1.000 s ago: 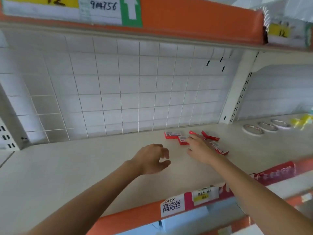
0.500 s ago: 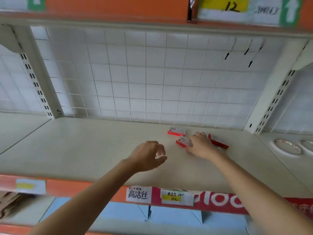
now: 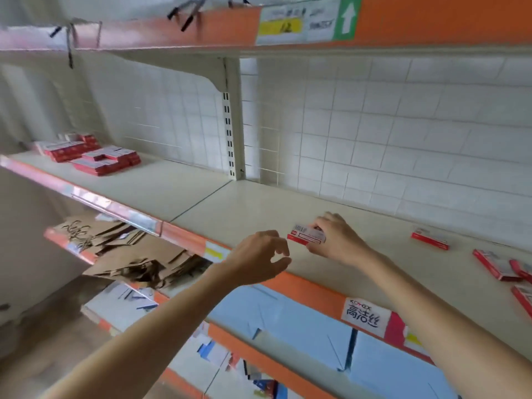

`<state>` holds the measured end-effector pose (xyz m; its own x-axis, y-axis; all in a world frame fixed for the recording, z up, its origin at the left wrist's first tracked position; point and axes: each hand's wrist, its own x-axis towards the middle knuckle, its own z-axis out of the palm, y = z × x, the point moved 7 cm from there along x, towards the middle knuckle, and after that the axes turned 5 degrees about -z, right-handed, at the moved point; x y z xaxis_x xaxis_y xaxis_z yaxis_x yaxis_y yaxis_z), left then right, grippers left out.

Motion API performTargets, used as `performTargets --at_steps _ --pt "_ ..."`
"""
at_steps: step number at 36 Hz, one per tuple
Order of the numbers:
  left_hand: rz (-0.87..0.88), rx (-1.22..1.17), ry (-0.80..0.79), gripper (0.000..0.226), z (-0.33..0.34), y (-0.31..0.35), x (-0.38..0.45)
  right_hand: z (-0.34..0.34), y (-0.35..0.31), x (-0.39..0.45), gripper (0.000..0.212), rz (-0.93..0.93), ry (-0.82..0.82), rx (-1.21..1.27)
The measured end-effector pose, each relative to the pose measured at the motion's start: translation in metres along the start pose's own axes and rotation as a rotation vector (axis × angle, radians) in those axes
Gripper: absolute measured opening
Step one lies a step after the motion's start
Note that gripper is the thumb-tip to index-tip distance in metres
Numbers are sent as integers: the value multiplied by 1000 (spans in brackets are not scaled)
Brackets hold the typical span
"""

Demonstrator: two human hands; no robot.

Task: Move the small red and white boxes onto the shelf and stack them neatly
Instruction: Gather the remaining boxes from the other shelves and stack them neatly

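We see a stack of boxes (image 3: pixel 92 156) far left on the shelf (image 3: pixel 230 208), loose boxes (image 3: pixel 495 264) far right, one box (image 3: pixel 306 237) between.

Right hand (image 3: pixel 338 240) covers the right end of the held box (image 3: pixel 306 237); print on it too blurred to read. Loose boxes (image 3: pixel 495 264) at far right cut off by frame edge. Stacked boxes (image 3: pixel 92 156) far left blurred, count unclear. Price tag (image 3: pixel 296 24) text illegible.

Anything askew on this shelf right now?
Yes. The loose boxes at the right lie scattered at different angles, unstacked, unlike the stack far left. The right hand holds one box.
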<state>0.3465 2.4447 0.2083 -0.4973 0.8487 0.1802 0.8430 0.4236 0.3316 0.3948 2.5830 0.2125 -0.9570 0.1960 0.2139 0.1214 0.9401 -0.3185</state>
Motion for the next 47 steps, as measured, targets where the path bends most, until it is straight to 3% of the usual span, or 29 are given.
performTargets --at_steps 4,7,13,18,24,29,40,47 --pt "-110 26 16 17 -34 -80 -47 32 -81 43 39 -134 3 15" --pt "-180 39 26 35 -60 -135 -89 57 -144 72 42 -223 8 30" --pt "-259 161 -17 22 -98 -218 -155 117 -248 118 45 -360 -40 61" --pt "-306 185 1 44 -112 -271 -181 156 -299 146 47 -444 -116 -5" --pt "-316 147 36 19 -113 -319 -173 174 -321 201 49 -466 -124 11" --pt "-332 73 55 22 -126 -375 -144 181 -320 274 43 -431 -91 15" --pt "-338 147 153 22 -186 -483 -59 228 -320 406 39 -340 -133 105" --pt "-314 95 181 25 -192 -536 -17 243 -298 465 39 -153 -62 102"
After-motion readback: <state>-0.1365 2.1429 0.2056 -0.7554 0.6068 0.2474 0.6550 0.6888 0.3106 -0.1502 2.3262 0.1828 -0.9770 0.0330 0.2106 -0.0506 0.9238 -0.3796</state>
